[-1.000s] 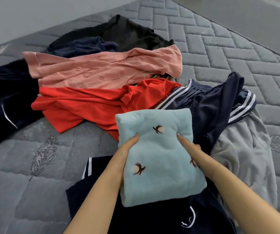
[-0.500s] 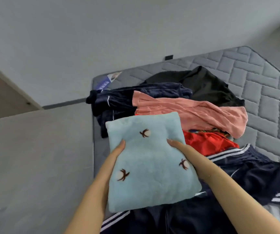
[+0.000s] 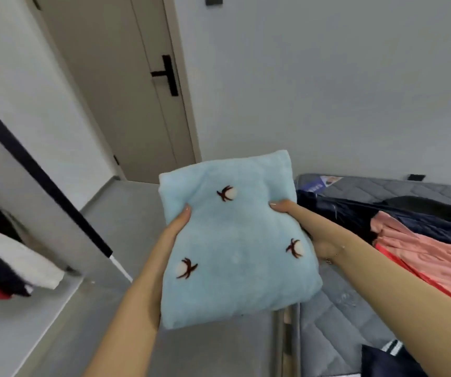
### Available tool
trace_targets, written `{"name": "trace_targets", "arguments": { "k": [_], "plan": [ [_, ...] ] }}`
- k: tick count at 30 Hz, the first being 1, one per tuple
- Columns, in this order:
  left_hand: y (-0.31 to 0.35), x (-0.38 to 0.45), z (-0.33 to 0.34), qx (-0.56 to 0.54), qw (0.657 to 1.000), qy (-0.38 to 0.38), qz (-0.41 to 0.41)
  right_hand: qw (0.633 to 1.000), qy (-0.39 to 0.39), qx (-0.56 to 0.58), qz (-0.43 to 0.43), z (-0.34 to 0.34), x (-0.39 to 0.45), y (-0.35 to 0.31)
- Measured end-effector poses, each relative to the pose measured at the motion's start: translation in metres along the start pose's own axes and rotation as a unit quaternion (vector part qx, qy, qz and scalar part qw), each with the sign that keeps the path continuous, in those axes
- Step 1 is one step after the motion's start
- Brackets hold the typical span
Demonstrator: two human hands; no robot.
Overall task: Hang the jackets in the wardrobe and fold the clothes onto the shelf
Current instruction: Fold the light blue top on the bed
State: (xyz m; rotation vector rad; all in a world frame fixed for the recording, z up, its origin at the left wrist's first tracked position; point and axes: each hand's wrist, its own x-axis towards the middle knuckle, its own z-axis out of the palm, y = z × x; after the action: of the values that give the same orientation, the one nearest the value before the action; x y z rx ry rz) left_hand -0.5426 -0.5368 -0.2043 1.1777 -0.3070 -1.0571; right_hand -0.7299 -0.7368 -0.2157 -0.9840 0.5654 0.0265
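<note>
A folded light-blue fleece garment (image 3: pixel 235 240) with small brown-and-white motifs is held up in front of me, clear of the bed. My left hand (image 3: pixel 176 225) grips its left edge, thumb on top, and my right hand (image 3: pixel 304 227) grips its right edge, fingers underneath. A pile of unfolded clothes lies on the grey quilted mattress (image 3: pixel 338 322) at the right: a pink shirt (image 3: pixel 422 248), a red garment (image 3: pixel 433 284), and dark navy pieces (image 3: pixel 335 213). At the far left, folded clothes (image 3: pixel 9 265) in white, navy and red lie stacked beside a dark wardrobe edge (image 3: pixel 39 172).
A closed beige door (image 3: pixel 126 85) with a black handle (image 3: pixel 168 74) stands ahead. White walls run on both sides of it. Grey floor (image 3: pixel 126 213) lies between the wardrobe side and the mattress. A navy striped garment (image 3: pixel 393 357) sits at the lower right.
I have turned left, away from the bed, carrying the blue garment in both hands. The door and wardrobe side have come into view; the clothes pile has slid to the right edge.
</note>
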Motion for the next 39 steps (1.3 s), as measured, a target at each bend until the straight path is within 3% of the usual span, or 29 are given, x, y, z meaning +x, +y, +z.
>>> {"name": "trace_targets", "arguments": {
  "k": [8, 11, 14, 18, 21, 30, 36, 39],
  "plan": [
    [0.157, -0.107, -0.140, -0.046, 0.987, 0.132, 0.084, 0.985, -0.158, -0.069, 0.022, 0.225, 0.083, -0.067],
    [0.196, -0.147, -0.168, -0.078, 0.972, 0.177, 0.129, 0.972, -0.208, -0.101, 0.036, 0.286, 0.104, -0.088],
    [0.236, -0.177, -0.185, -0.044, 0.957, 0.230, 0.169, 0.959, -0.263, -0.097, 0.051, 0.337, 0.126, -0.095],
    [0.281, -0.218, -0.230, -0.018, 0.928, 0.239, 0.284, 0.939, -0.333, -0.071, 0.045, 0.408, 0.163, -0.098],
    [0.317, -0.229, -0.255, -0.053, 0.915, 0.294, 0.271, 0.924, -0.369, -0.096, 0.033, 0.471, 0.196, -0.110],
    [0.440, -0.227, -0.366, -0.089, 0.856, 0.381, 0.338, 0.852, -0.456, -0.249, -0.056, 0.661, 0.297, -0.224],
    [0.533, -0.214, -0.436, -0.024, 0.864, 0.386, 0.322, 0.838, -0.438, -0.290, -0.146, 0.783, 0.372, -0.306],
    [0.584, -0.208, -0.472, -0.001, 0.857, 0.387, 0.341, 0.813, -0.447, -0.342, -0.151, 0.843, 0.404, -0.340]
  ]
}}
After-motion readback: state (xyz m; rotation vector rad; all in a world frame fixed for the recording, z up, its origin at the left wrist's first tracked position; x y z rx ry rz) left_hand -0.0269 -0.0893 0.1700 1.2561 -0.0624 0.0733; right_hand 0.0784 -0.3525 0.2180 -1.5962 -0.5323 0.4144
